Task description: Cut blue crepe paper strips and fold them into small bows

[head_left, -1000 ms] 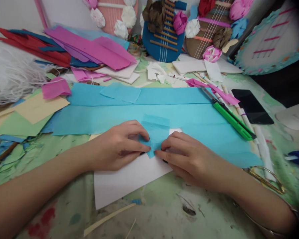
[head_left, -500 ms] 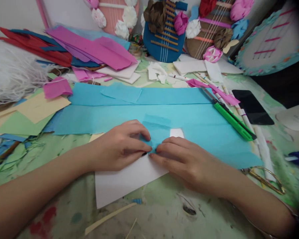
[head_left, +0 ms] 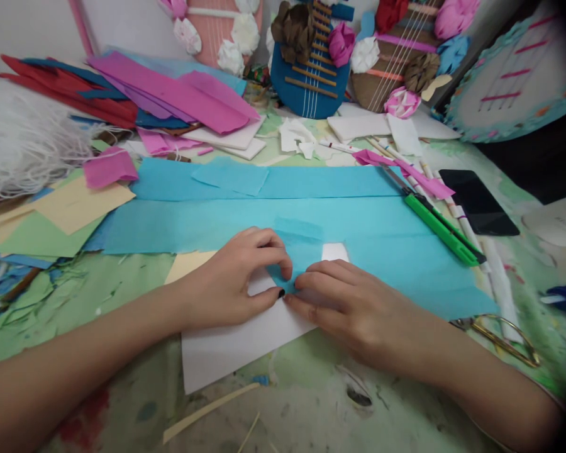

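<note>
My left hand (head_left: 243, 277) is curled, its thumb and bent fingers around the edge of a small piece of light blue crepe paper (head_left: 298, 231). My right hand (head_left: 346, 305) meets it from the other side, fingers pinched together on the same piece; the fingers partly hide the grip. Beneath both hands lies a white sheet of paper (head_left: 226, 352), one corner (head_left: 334, 251) showing above my right knuckles. Behind it, a wide light blue crepe sheet (head_left: 382, 226) spreads over the table, with a loose blue scrap (head_left: 233, 176) on top.
A green box cutter (head_left: 443, 229) lies on the right, near a black phone (head_left: 476, 201) and gold-handled scissors (head_left: 504, 340). White string (head_left: 23, 138) and coloured paper (head_left: 170, 88) are heaped left. Decorated instrument-shaped crafts (head_left: 309, 82) stand behind.
My left thumb and fingers have spread a little farther apart, showing more white paper between them. My right hand has hardly moved, and the sheets lie nearly as before.
</note>
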### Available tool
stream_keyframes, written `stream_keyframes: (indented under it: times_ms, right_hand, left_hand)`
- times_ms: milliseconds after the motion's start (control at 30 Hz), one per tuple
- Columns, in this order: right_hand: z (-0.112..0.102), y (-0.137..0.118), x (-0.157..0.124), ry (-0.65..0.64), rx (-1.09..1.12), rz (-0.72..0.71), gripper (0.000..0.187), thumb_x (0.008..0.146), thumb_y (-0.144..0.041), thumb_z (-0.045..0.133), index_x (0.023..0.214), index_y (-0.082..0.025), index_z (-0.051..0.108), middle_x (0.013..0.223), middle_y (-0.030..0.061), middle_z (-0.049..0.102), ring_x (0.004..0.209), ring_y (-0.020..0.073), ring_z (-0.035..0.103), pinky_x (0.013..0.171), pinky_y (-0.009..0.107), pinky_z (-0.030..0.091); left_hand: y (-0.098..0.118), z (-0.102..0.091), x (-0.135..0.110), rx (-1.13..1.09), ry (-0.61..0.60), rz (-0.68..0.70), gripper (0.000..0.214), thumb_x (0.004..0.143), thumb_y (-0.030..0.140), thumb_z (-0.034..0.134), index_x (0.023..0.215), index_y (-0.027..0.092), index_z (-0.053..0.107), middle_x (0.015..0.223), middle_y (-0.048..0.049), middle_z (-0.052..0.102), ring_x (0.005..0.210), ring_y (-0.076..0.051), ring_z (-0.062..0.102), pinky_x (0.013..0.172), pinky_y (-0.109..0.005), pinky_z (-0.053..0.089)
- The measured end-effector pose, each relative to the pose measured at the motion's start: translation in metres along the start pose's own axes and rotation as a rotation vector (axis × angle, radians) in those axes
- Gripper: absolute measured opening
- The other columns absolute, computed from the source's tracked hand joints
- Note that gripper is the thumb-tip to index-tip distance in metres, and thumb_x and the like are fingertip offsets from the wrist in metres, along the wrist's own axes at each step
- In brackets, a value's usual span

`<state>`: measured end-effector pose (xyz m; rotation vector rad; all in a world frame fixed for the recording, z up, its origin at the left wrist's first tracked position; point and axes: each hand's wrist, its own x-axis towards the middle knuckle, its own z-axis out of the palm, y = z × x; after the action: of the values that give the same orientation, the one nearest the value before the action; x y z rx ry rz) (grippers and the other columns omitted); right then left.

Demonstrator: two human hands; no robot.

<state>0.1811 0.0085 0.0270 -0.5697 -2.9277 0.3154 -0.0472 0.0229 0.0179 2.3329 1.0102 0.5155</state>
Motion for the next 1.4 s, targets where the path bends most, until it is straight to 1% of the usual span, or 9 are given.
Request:
stream_keyframes:
  times_ms: [233, 567, 833, 1000, 1100, 1200, 1267, 1300, 1400]
  right_hand:
    - [0.000, 0.000, -0.001, -0.001, -0.011, -0.001, 0.033, 0.100, -0.020, 0.034, 0.122, -0.010, 0.057, 0.102, 0.0121, 0.058, 0.100, 0.0232, 0.047, 0.083, 0.040, 0.045]
    - [0.001, 0.000, -0.001, 0.004, -0.035, 0.001, 0.031, 0.100, -0.019, 0.036, 0.120, -0.012, 0.058, 0.104, 0.0123, 0.058, 0.099, 0.0227, 0.047, 0.083, 0.039, 0.044]
    - [0.001, 0.000, 0.000, 0.043, -0.025, -0.020, 0.029, 0.098, -0.018, 0.039, 0.118, -0.010, 0.059, 0.103, 0.0137, 0.059, 0.100, 0.0237, 0.048, 0.082, 0.039, 0.044]
    - [-0.001, -0.002, 0.000, 0.027, -0.070, -0.006, 0.030, 0.098, -0.019, 0.039, 0.120, -0.011, 0.059, 0.102, 0.0130, 0.061, 0.094, 0.0224, 0.049, 0.079, 0.039, 0.046]
    - [-0.001, -0.004, 0.000, 0.044, -0.025, -0.054, 0.031, 0.098, -0.016, 0.039, 0.121, -0.009, 0.059, 0.100, 0.0122, 0.063, 0.093, 0.0218, 0.051, 0.079, 0.037, 0.048]
    - [0.001, 0.002, -0.002, 0.284, 0.076, -0.069, 0.029, 0.093, -0.009, 0.043, 0.115, -0.008, 0.061, 0.098, 0.0126, 0.065, 0.092, 0.0200, 0.056, 0.080, 0.035, 0.050]
    - [0.003, 0.011, -0.004, 0.506, 0.103, 0.052, 0.029, 0.090, -0.006, 0.046, 0.113, -0.011, 0.063, 0.097, 0.0122, 0.065, 0.090, 0.0186, 0.059, 0.080, 0.034, 0.051]
    - [0.005, 0.016, -0.005, 0.569, 0.104, 0.146, 0.032, 0.089, -0.005, 0.045, 0.114, -0.013, 0.062, 0.100, 0.0121, 0.065, 0.091, 0.0184, 0.060, 0.080, 0.034, 0.051]
    - [0.011, 0.034, -0.007, 0.570, 0.131, 0.411, 0.040, 0.088, -0.006, 0.043, 0.125, -0.016, 0.057, 0.117, 0.0131, 0.063, 0.106, 0.0216, 0.059, 0.089, 0.040, 0.050]
  left_hand:
    - [-0.001, -0.002, 0.003, -0.034, -0.021, -0.031, 0.018, 0.077, 0.012, 0.050, 0.093, 0.020, 0.052, 0.097, -0.0019, 0.056, 0.094, -0.019, 0.050, 0.086, -0.033, 0.041]
    - [-0.008, -0.005, 0.002, -0.174, 0.024, -0.138, 0.025, 0.073, 0.005, 0.044, 0.089, 0.020, 0.055, 0.092, 0.0014, 0.059, 0.088, -0.015, 0.055, 0.079, -0.029, 0.044]
    - [-0.010, -0.006, 0.004, -0.272, 0.092, -0.177, 0.022, 0.077, 0.007, 0.042, 0.083, 0.019, 0.060, 0.086, 0.0015, 0.062, 0.083, -0.014, 0.057, 0.073, -0.027, 0.044]
    - [-0.010, -0.002, 0.003, -0.202, 0.194, -0.192, 0.019, 0.078, 0.008, 0.040, 0.076, 0.017, 0.056, 0.084, -0.0012, 0.064, 0.082, -0.016, 0.059, 0.073, -0.030, 0.046]
    - [-0.007, 0.003, -0.002, -0.066, 0.254, -0.086, 0.014, 0.079, 0.009, 0.043, 0.082, 0.017, 0.054, 0.088, -0.0038, 0.064, 0.083, -0.017, 0.059, 0.074, -0.032, 0.047]
    - [-0.002, 0.007, -0.007, 0.136, 0.220, 0.139, 0.014, 0.085, 0.018, 0.049, 0.097, 0.016, 0.056, 0.096, -0.0084, 0.065, 0.091, -0.022, 0.060, 0.081, -0.038, 0.048]
    - [0.000, 0.008, -0.010, 0.282, 0.153, 0.286, 0.021, 0.087, 0.028, 0.053, 0.103, 0.015, 0.058, 0.106, -0.0126, 0.065, 0.101, -0.027, 0.059, 0.088, -0.045, 0.047]
    - [0.000, 0.008, -0.010, 0.336, 0.113, 0.340, 0.027, 0.088, 0.033, 0.054, 0.106, 0.014, 0.058, 0.112, -0.0143, 0.064, 0.106, -0.030, 0.058, 0.091, -0.048, 0.046]
    - [-0.001, 0.006, -0.010, 0.401, 0.022, 0.439, 0.036, 0.089, 0.039, 0.053, 0.113, 0.012, 0.057, 0.121, -0.0168, 0.061, 0.116, -0.032, 0.055, 0.100, -0.053, 0.041]
